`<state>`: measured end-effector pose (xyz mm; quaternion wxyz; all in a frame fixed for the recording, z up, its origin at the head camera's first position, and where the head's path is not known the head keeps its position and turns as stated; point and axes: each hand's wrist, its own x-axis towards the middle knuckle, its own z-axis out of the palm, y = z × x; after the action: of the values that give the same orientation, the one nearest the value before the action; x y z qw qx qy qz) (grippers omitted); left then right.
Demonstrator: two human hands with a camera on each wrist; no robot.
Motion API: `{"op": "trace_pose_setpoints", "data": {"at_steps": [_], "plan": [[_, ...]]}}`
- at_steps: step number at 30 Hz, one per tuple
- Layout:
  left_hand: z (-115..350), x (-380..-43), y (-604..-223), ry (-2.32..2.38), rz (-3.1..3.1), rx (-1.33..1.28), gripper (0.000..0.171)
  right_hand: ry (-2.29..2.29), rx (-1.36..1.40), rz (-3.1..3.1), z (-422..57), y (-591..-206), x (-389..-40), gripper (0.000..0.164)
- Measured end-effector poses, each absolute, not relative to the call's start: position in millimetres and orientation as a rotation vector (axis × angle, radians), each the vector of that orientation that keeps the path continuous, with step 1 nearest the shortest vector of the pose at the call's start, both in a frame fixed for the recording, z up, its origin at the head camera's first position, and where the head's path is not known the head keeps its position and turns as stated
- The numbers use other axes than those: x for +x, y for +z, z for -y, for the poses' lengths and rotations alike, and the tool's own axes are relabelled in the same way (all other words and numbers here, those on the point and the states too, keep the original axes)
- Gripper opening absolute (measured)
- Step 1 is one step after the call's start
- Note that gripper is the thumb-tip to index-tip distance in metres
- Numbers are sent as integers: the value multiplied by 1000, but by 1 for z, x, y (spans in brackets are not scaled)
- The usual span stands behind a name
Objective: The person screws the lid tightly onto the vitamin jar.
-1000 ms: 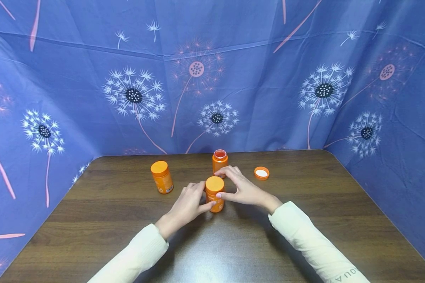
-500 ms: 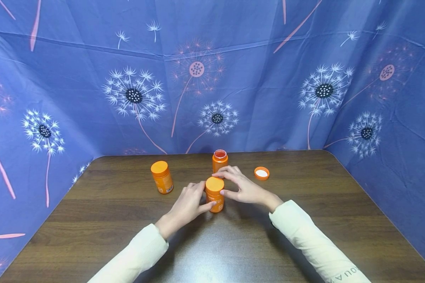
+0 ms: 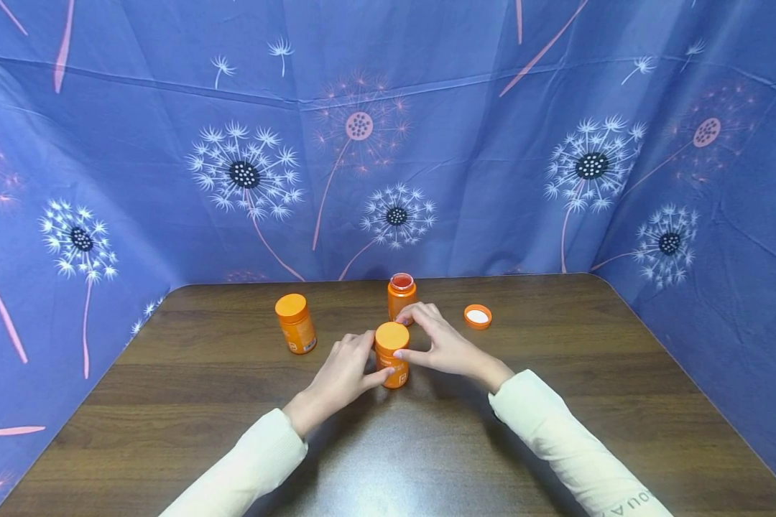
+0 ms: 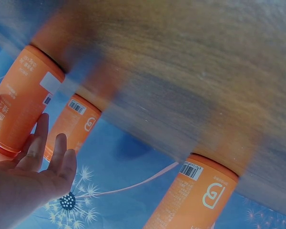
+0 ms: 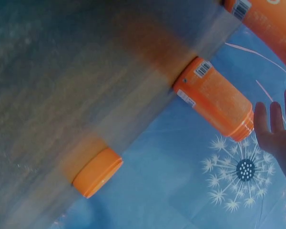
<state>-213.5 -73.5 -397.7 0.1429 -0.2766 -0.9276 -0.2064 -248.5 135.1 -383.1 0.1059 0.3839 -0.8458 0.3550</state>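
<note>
In the head view an orange screw-top bottle point(image 3: 393, 370) stands upright at mid table with its cap point(image 3: 391, 335) on. My left hand point(image 3: 341, 370) grips the body from the left, thumb across the front; in the left wrist view the same bottle point(image 4: 26, 102) lies against the fingers. My right hand point(image 3: 442, 345) holds the cap from the right, its thumb on the near side and its fingers curled behind, their tips partly hidden. Just behind stands an uncapped orange bottle point(image 3: 401, 294), its threaded neck showing in the right wrist view.
Another capped orange bottle point(image 3: 296, 327) stands to the left. A loose orange lid point(image 3: 478, 317) lies at the right with its white inside up. Along the back of the wooden table point(image 3: 233, 424) hangs a blue dandelion-print cloth point(image 3: 478, 179).
My right fingers slid over the cap's far edge with the thumb moving right, then came back round, thumb again at the front. The left hand and bottle stay put.
</note>
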Motion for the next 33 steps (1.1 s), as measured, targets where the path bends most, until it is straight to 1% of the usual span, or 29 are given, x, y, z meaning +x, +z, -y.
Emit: {"op": "trace_pose_setpoints", "data": {"at_steps": [12,19,27,33], "plan": [[73,-213,-397,-593,2669,-806,48,1042,1058,2427,-129,-391,-247,47],[73,-213,-397,-593,2668,-803,48,1039,1070,2451,-131,-391,-248,49],[73,-213,-398,-591,2674,-796,50,1045,1176,2505,-138,-382,-247,55],[73,-213,-398,-582,2673,-804,49,1026,1294,2499,-141,-380,-249,54]]}}
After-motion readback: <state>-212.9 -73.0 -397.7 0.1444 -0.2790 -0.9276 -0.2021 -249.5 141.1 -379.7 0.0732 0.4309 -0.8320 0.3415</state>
